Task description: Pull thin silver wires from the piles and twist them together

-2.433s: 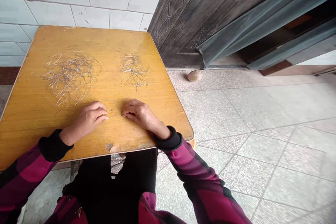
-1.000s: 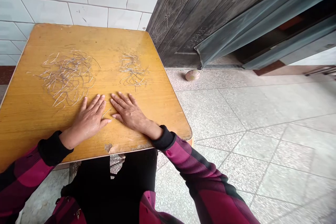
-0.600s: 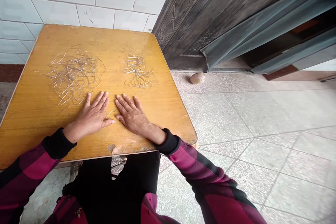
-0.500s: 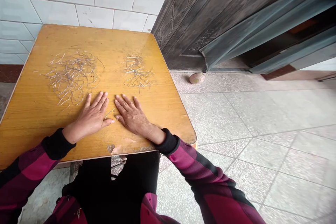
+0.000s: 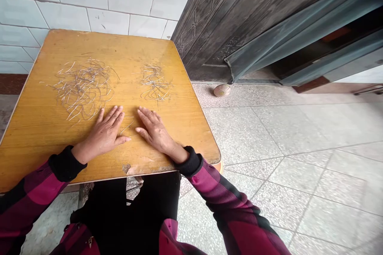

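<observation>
My left hand (image 5: pixel 104 131) lies flat on the yellow wooden table (image 5: pixel 185 139), fingers stretched out and thumb apart, holding nothing. Opposite it, my right hand (image 5: pixel 156 130) is tilted a little, with its fingers extended, its thumb apart and nothing visible in its grasp. A single thin strand (image 5: pixel 127 124), like a bit of wire, lies between the two hands, close to my left thumb. Beyond my left hand spreads a large loose pile of thin wire-like strands (image 5: pixel 85 89). A smaller pile of similar strands (image 5: pixel 155 87) sits just past my right fingertips.
White wall tiles (image 5: pixel 68 16) rise behind the table. To the right stand a dark carved door (image 5: pixel 215 28) and a grey-green curtain (image 5: pixel 269 48). A roundish pale object (image 5: pixel 222 90) rests on the speckled tile floor (image 5: pixel 239 131). The table's front edge is chipped.
My right hand has lifted slightly and turned, drawing its fingers closer together and moving away from the strand, which now shows more fully. My left hand has stayed in place.
</observation>
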Available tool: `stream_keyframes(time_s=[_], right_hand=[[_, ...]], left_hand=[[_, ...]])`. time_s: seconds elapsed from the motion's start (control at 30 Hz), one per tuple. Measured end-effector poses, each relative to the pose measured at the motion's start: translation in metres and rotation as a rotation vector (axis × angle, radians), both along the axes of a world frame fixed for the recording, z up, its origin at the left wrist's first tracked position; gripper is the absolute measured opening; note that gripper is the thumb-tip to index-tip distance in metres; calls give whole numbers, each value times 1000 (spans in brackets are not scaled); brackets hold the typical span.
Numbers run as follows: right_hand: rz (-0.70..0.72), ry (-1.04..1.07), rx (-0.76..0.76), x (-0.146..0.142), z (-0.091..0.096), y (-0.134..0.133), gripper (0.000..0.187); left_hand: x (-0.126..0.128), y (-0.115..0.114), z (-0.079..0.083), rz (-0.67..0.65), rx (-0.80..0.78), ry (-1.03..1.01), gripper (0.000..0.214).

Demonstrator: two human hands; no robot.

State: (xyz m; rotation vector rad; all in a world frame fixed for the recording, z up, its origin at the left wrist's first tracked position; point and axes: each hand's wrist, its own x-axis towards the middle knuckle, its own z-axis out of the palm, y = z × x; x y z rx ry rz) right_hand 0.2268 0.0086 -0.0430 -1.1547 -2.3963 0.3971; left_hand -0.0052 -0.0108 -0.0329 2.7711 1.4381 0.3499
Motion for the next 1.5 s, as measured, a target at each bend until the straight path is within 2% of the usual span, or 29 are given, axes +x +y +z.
stream_keyframes(time_s=[0.2,0.3,0.37,0.53,0.7,0.87,1.1,1.27,1.5], right_hand=[[-216,394,1,19,9,11,35],[-283,469,23,29,13,14,21],[-262,461,8,36,15,10,14],[-104,272,-91,52,18,-15,11],[-39,188,-116,59,13,-36,13],[-17,153,-117,58,12,-31,13],[149,-48,-99,45,24,-12,15],[220,-339,53,28,34,-7,18],[330,-672,200,-6,51,-4,26]], left_hand=[[-13,5,14,30,65,-165,73],[-26,11,20,114,135,-292,62],[-35,16,24,187,180,-371,52],[-49,21,40,352,268,-467,27],[-61,20,52,459,328,-523,19],[-71,21,56,527,376,-545,14],[-84,26,59,591,368,-567,14],[-94,29,54,602,307,-553,19],[-94,32,42,573,65,-373,21]])
